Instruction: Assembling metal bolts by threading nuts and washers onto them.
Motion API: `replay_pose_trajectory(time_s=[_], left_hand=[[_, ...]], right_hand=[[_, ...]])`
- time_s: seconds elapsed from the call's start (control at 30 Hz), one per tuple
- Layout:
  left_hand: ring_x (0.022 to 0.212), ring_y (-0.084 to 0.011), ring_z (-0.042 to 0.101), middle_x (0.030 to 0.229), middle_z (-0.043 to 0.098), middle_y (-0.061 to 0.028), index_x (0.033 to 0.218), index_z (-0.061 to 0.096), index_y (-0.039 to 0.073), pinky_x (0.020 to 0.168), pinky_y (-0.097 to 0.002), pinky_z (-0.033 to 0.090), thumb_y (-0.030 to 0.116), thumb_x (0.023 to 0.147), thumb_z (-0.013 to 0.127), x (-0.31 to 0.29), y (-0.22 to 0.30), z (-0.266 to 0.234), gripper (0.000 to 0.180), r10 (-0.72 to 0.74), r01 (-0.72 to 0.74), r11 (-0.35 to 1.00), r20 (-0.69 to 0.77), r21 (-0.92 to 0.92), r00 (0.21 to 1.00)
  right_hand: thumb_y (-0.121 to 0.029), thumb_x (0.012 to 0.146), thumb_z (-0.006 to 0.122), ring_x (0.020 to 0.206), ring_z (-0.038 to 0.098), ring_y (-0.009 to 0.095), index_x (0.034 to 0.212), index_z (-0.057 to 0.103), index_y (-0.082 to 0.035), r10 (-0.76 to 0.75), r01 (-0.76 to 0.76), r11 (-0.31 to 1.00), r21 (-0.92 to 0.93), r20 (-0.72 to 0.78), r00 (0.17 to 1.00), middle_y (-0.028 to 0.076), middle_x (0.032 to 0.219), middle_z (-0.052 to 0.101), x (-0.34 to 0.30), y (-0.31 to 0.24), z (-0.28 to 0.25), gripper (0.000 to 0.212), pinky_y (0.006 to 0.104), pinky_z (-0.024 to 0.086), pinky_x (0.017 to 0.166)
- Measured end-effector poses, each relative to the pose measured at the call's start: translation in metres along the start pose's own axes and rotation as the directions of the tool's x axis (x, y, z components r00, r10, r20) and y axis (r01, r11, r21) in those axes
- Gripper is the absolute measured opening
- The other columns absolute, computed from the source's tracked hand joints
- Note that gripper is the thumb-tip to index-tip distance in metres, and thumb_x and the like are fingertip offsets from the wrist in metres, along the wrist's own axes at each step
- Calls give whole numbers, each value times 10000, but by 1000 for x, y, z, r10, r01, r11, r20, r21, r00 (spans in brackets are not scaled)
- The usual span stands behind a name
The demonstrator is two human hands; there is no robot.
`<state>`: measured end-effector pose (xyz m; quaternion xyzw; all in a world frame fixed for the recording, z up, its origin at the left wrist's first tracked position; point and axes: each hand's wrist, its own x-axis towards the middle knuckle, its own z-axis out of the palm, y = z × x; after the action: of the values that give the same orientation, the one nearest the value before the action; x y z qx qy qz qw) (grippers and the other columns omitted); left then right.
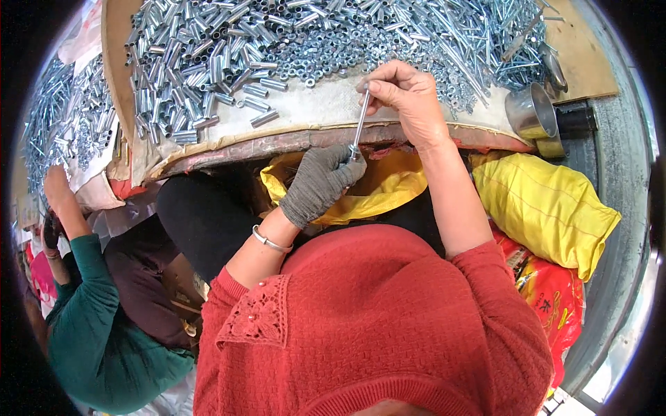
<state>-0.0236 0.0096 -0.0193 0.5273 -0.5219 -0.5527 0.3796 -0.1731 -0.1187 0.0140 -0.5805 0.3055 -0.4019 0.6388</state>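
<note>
My left hand [322,180], in a grey knit glove, is closed round the lower end of a long, thin metal bolt [361,121]. The bolt stands nearly upright, leaning slightly right at its top. Bare, my right hand [406,97] pinches the bolt's upper end between thumb and fingertips. A small washer or nut shows on the bolt just above the glove; the part inside the glove is hidden. Both hands are over the near edge of a worktop, above an open yellow sack [388,187]. Beyond them lie heaps of metal sleeves [215,59], nuts [312,59] and long bolts [458,48].
A metal cup [533,111] stands at the worktop's right end, beside a wooden board [590,62]. A full yellow sack [544,204] rests on a red bag [555,305] to my right. At left, a co-worker in a green sleeve [94,277] reaches into another hardware pile [69,118].
</note>
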Motion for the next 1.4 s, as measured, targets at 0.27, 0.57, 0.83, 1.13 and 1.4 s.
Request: replay_pose_trajectory(time_s=[0.27, 0.57, 0.83, 1.13, 1.4], left_hand=[[638, -229, 620, 735, 649, -127, 924, 660, 41, 593, -333, 465, 213, 841, 625, -9, -4, 7, 193, 399, -327, 902, -254, 282, 881], [674, -307, 624, 738, 638, -143, 858, 658, 63, 590, -368, 469, 215, 809, 660, -7, -1, 10, 160, 414, -288, 848, -217, 445, 884], [633, -297, 590, 731, 603, -127, 804, 601, 47, 551, -404, 450, 249, 811, 628, -1, 2, -44, 204, 734, -155, 482, -301, 863, 608], [654, -340, 617, 703, 624, -153, 807, 662, 127, 586, -437, 476, 402, 824, 551, -9, -4, 9, 297, 442, -225, 828, -349, 514, 826], [626, -304, 625, 677, 616, -96, 995, 600, 184, 537, -422, 471, 315, 817, 584, -4, -14, 19, 222, 524, -222, 667, -237, 711, 818]], right_hand=[[-70, 772, 691, 543, 540, 86, 913, 664, -23, 336, -328, 942, -76, 200, 920, 21, 703, 599, -41, -9, 12, 151, 217, 455, 472], [-167, 866, 637, 894, 554, 103, 1060, 620, 19, -52, 88, 988, -126, 264, 963, 43, 935, 615, -46, 12, 45, 270, 260, 438, 828], [-370, 949, 421, 1167, 514, 280, 1141, 577, 25, -158, 163, 979, -120, 51, 986, 181, 1212, 566, -68, -6, 45, 466, 368, 354, 1021], [-342, 951, 492, 679, 523, 100, 1009, 625, 14, -48, 0, 916, -402, -108, 993, 63, 779, 621, -55, -2, 22, 384, 229, 420, 599], [-183, 918, 555, 590, 389, 59, 741, 521, -37, -121, 119, 831, -543, 32, 992, -29, 632, 460, -55, -11, 28, 231, 231, 300, 511]])
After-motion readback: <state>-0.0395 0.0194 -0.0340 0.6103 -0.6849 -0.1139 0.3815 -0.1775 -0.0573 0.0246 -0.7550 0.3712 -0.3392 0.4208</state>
